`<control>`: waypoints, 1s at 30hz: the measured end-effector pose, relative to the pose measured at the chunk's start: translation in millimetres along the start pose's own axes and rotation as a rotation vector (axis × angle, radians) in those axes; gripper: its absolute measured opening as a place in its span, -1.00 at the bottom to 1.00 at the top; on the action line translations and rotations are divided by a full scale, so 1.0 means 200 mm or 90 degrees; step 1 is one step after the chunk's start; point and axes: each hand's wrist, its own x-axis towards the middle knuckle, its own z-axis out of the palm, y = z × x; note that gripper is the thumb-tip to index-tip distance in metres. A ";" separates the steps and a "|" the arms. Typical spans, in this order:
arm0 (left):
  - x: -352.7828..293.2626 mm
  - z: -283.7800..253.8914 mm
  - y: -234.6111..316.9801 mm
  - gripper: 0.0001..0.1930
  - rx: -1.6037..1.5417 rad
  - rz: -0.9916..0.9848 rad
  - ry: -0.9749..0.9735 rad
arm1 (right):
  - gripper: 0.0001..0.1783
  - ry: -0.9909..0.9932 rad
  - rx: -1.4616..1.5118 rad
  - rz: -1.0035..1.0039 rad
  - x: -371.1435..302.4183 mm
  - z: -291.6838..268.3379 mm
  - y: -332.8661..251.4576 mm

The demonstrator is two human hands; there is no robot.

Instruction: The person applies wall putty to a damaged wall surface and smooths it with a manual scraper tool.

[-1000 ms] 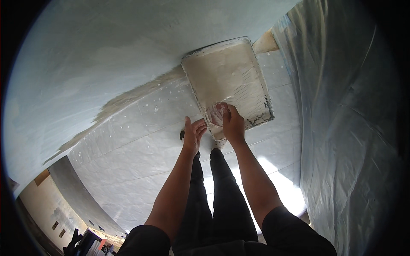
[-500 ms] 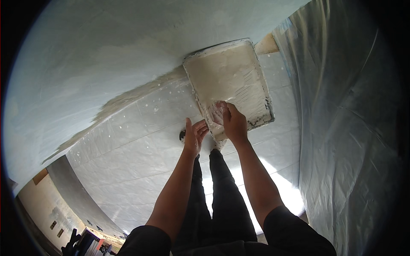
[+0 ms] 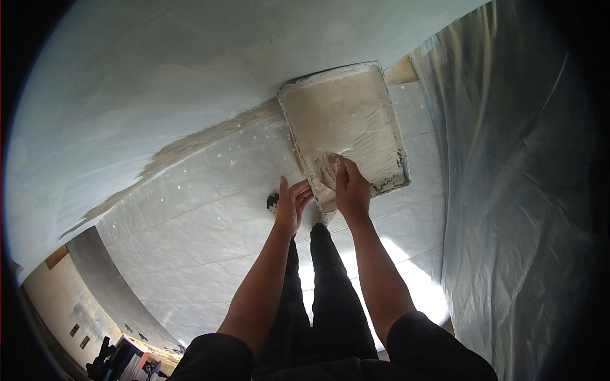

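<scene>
Right hand (image 3: 354,194) pinching a smeared pinkish piece (image 3: 326,170) over a tray (image 3: 330,76), left hand (image 3: 290,209) hovering alongside, fingers loosely spread.

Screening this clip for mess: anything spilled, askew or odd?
Yes. Pale spots dot the floor near the wall, like splatter. A ragged brownish band runs along the wall's base, unlike the pale surface above. The tray has dark, crusty patches on its rim.
</scene>
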 end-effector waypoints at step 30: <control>0.00 -0.03 -0.02 0.05 0.003 -0.009 -0.031 | -0.69 0.004 -0.001 0.025 0.02 0.05 0.05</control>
